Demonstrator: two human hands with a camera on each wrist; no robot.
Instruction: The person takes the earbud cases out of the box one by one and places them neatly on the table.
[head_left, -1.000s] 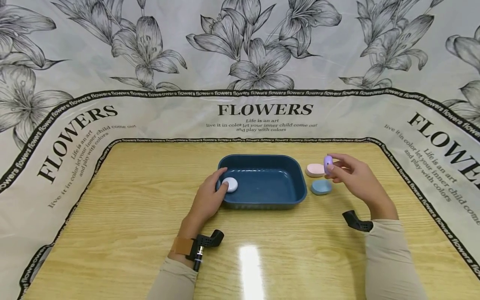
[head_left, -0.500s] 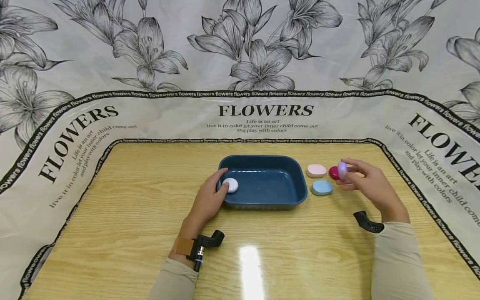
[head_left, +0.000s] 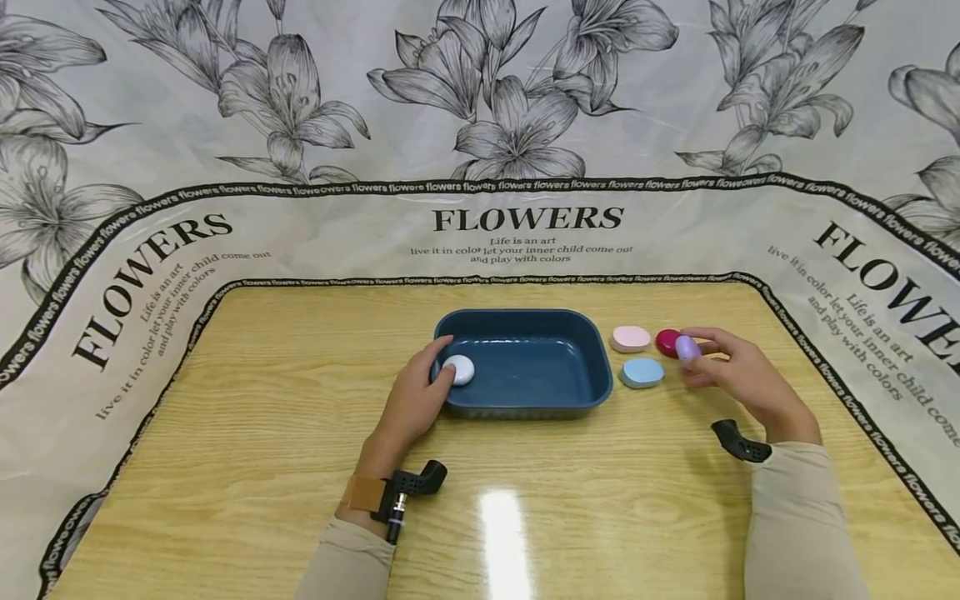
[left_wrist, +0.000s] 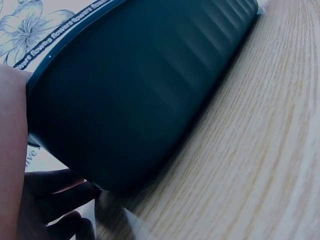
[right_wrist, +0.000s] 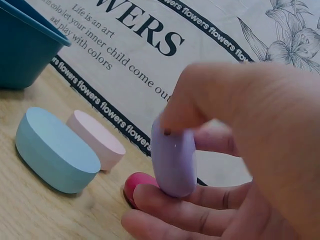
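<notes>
My left hand (head_left: 415, 392) grips the left end of a dark blue plastic basin (head_left: 540, 371), thumb over the rim and fingers outside. Inside, beside that thumb, lies a glossy white rounded object (head_left: 462, 369); whether the thumb touches it I cannot tell. To the right of the basin, my right hand (head_left: 750, 385) pinches a small lavender oval case-like object (right_wrist: 175, 162) between thumb and fingers, held on edge. A small dark dot shows on its side. Just behind and left of it sits a magenta rounded object (head_left: 667, 342), partly hidden by the fingers in the right wrist view.
A light blue oval block (head_left: 642, 373) and a pink oval block (head_left: 631, 338) lie on the wooden table (head_left: 247, 400) between the basin and my right hand. White flower-printed cloth (head_left: 337, 233) stands around the table's back and sides.
My right hand has moved rightward and then lower with the lavender object, uncovering the magenta one. My left hand stays on the basin.
</notes>
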